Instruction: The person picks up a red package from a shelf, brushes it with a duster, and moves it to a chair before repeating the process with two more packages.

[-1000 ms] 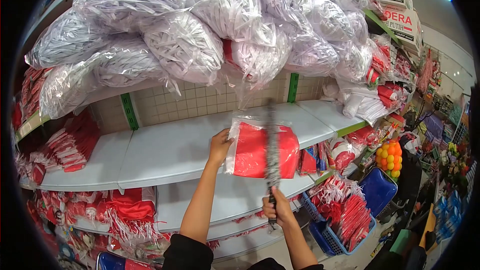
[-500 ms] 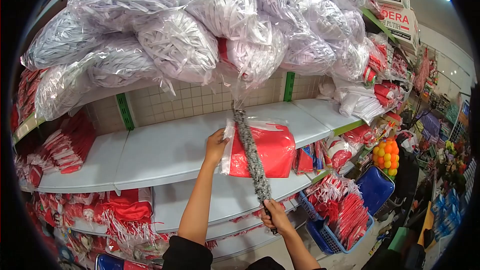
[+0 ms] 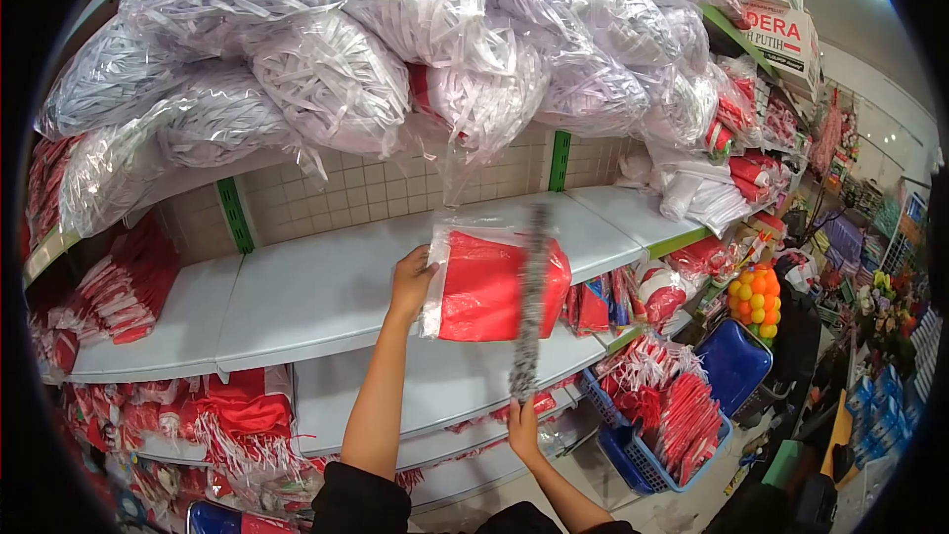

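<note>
My left hand (image 3: pixel 411 282) grips the left edge of a clear plastic packet of folded red and white cloth (image 3: pixel 479 287), held up in front of the shelf. In my right hand (image 3: pixel 523 425) is the lower end of a fluffy grey duster (image 3: pixel 531 316), fingers wrapped round its handle. The duster stands nearly upright and overlaps the right part of the packet in this view, its upper part smeared by motion. Behind both lies the pale grey shelf (image 3: pixel 306 302).
Clear bags of white shredded strips (image 3: pixel 336 79) crowd the shelf above. Red and white packets (image 3: pixel 133 287) lie at the left. To the right, a blue basket (image 3: pixel 647 450) holds red and white goods beside a blue stool (image 3: pixel 733 371). Printed cartons (image 3: pixel 781 35) sit top right.
The duster has swung from a leftward tilt to nearly upright, its top moving right across the packet. The packet and my left hand shift slightly left and up in view.
</note>
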`<state>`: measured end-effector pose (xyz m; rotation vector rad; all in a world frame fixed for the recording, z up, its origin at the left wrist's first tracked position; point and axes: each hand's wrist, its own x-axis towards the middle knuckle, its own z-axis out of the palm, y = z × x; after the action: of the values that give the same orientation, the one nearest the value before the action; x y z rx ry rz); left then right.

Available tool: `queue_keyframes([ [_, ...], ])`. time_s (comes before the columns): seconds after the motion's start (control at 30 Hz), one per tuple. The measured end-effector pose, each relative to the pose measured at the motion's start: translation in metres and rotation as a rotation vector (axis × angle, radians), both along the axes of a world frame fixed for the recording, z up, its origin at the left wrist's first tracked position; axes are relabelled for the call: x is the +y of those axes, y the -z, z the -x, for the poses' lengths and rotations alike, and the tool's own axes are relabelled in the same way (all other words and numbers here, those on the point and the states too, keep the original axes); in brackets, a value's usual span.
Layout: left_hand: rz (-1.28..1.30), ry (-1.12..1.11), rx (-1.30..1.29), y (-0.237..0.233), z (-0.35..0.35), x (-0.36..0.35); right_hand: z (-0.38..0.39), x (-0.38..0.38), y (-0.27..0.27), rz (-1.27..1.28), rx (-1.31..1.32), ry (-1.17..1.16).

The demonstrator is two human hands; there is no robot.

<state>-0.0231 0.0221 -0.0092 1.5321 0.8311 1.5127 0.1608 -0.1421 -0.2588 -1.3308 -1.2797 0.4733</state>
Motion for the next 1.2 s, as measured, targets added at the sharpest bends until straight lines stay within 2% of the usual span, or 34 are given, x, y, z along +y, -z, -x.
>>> queue_keyframes([
  [0.07,0.017,0.012,-0.026,0.005,0.002,0.006,0.008,0.01,0.014,0.22,0.599,-0.247],
  [0.1,0.018,0.008,-0.028,0.005,0.001,0.006,0.015,0.001,-0.007,0.206,0.588,-0.328],
  [0.17,0.018,0.002,-0.032,0.005,0.001,0.006,0.01,0.009,0.027,0.135,0.154,-0.248],
  [0.23,0.011,-0.035,-0.005,0.01,0.001,0.011,-0.003,0.007,0.03,-0.031,-0.251,-0.15],
  [0.33,-0.005,-0.002,0.001,0.007,0.003,0.008,-0.014,0.008,0.033,-0.005,-0.11,0.072],
  [0.47,-0.006,0.027,-0.025,0.009,0.003,0.011,-0.019,0.029,0.037,0.066,-0.108,-0.044],
  [0.5,-0.005,0.01,-0.026,0.012,0.002,0.014,-0.018,0.028,0.02,0.284,-0.09,-0.134],
  [0.6,-0.013,0.01,-0.053,0.016,0.003,0.017,-0.008,0.023,-0.039,0.076,-0.224,-0.137],
  [0.67,-0.03,0.084,-0.097,0.015,0.005,0.014,-0.018,0.02,-0.084,0.138,-0.342,-0.106],
  [0.7,-0.016,0.052,-0.067,0.009,0.005,0.007,-0.024,0.021,-0.097,0.166,-0.4,-0.09],
  [0.8,-0.005,-0.01,-0.013,-0.001,0.0,-0.001,-0.039,0.038,-0.1,0.041,-0.274,0.023],
  [0.87,-0.028,-0.015,-0.026,0.016,0.003,0.018,-0.048,0.033,-0.131,0.241,-0.093,0.08],
  [0.9,-0.031,-0.012,-0.02,0.014,0.003,0.015,-0.062,0.039,-0.133,0.177,-0.094,0.085],
  [0.93,-0.033,-0.011,-0.013,0.009,0.002,0.009,-0.068,0.03,-0.167,0.189,-0.113,0.122],
  [0.97,-0.035,-0.012,-0.006,0.006,0.001,0.005,-0.086,0.038,-0.168,0.103,-0.145,0.126],
  [1.0,-0.035,-0.004,-0.005,0.005,0.001,0.005,-0.09,0.034,-0.193,-0.11,-0.234,0.192],
  [1.07,-0.031,0.013,-0.005,0.005,0.002,0.004,-0.114,0.048,-0.215,-0.077,-0.27,0.156],
  [1.13,-0.016,0.027,-0.022,0.004,0.002,0.005,-0.128,0.065,-0.229,-0.142,-0.413,0.076],
  [1.2,-0.001,0.021,-0.023,0.001,0.001,0.001,-0.138,0.088,-0.243,0.047,-0.576,0.088],
])
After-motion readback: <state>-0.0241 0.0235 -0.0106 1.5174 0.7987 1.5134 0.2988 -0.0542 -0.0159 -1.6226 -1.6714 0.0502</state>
